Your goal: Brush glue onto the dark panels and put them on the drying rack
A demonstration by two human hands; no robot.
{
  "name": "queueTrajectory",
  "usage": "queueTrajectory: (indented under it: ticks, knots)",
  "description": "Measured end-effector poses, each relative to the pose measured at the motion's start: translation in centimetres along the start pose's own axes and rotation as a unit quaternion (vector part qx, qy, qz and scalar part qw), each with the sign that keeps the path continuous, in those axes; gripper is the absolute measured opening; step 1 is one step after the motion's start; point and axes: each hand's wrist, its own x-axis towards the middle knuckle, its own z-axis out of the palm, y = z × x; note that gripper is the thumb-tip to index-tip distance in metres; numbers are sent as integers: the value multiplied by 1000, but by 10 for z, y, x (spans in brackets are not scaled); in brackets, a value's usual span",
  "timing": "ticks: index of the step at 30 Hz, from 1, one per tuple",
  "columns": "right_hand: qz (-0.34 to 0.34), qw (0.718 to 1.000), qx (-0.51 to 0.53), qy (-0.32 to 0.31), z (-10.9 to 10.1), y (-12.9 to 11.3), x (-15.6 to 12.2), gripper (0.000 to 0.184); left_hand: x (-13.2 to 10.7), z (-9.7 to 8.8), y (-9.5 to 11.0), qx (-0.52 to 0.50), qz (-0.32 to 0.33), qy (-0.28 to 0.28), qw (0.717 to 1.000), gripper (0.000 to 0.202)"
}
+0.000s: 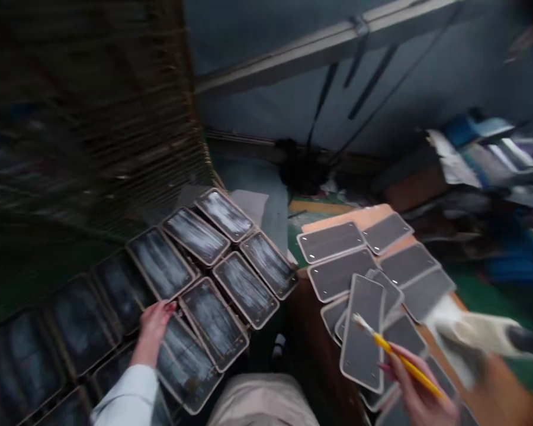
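In the head view my right hand [411,384] is closed around the yellow handle of a paintbrush [397,358]. Its pale bristles hang over a dark grey rectangular plate [361,331], which lies tilted atop other grey plates at right. My left hand [153,328] has its fingers bent together at the upper corner of a white-streaked rectangular plate [189,370]; the thumb's grip is partly hidden. Right beside that one lies another streaked plate [214,322]. Whitish brushed streaks cover several light-rimmed plates laid in rows at left, such as this one [161,263].
An orange-brown board [497,378] carries the grey plates. A blurred whitish object with a dark end [479,331] stands at its right. A woven lattice screen [173,124] rises at left. Cluttered blue boxes [471,133] are at the far right. My lap [262,402] is below.
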Motion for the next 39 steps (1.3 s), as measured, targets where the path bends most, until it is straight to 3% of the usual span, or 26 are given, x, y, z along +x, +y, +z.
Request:
queueTrajectory:
  ticks: [4, 6, 7, 9, 11, 13, 15, 17, 21, 25, 28, 35, 39]
  knots:
    - [25, 998, 27, -42, -26, 42, 2, 33, -15, -4, -24, 112, -40, 5, 993, 13]
    - [5, 999, 6, -39, -34, 61, 11, 30, -48, 9, -45, 168, -50, -25, 984, 14]
    - [-13, 999, -13, -35, -38, 69, 17, 29, -74, 20, -58, 202, -56, -65, 976, 17]
    - [-57, 997, -47, -32, -46, 84, 33, 29, -142, 51, -87, 273, -76, -211, 935, 29]
    - [-104, 991, -77, -32, -53, 96, 54, 30, -219, 87, -121, 340, -97, -375, 857, 34]
    - [-142, 983, -111, -36, -58, 108, 76, 30, -287, 120, -156, 400, -127, -475, 774, 38]
    - [-170, 974, -143, -35, -62, 118, 100, 31, -338, 145, -185, 433, -163, -500, 732, 47]
    - [-189, 968, -161, -31, -63, 127, 121, 31, -368, 162, -206, 436, -198, -494, 726, 50]
    - [-201, 965, -165, -37, -58, 139, 147, 31, -388, 181, -227, 415, -224, -471, 746, 35]
    - [-193, 963, -174, -77, -57, 150, 137, 28, -391, 187, -240, 420, -237, -454, 749, 33]
    - [-185, 957, -182, -127, -64, 157, 104, 27, -393, 186, -245, 411, -240, -448, 757, 32]
    - [-140, 946, -156, -246, -90, 153, -8, 23, -392, 182, -242, 387, -258, -449, 763, 31]
    - [-107, 943, -116, -295, -107, 138, -32, 20, -391, 181, -242, 378, -271, -451, 762, 27]
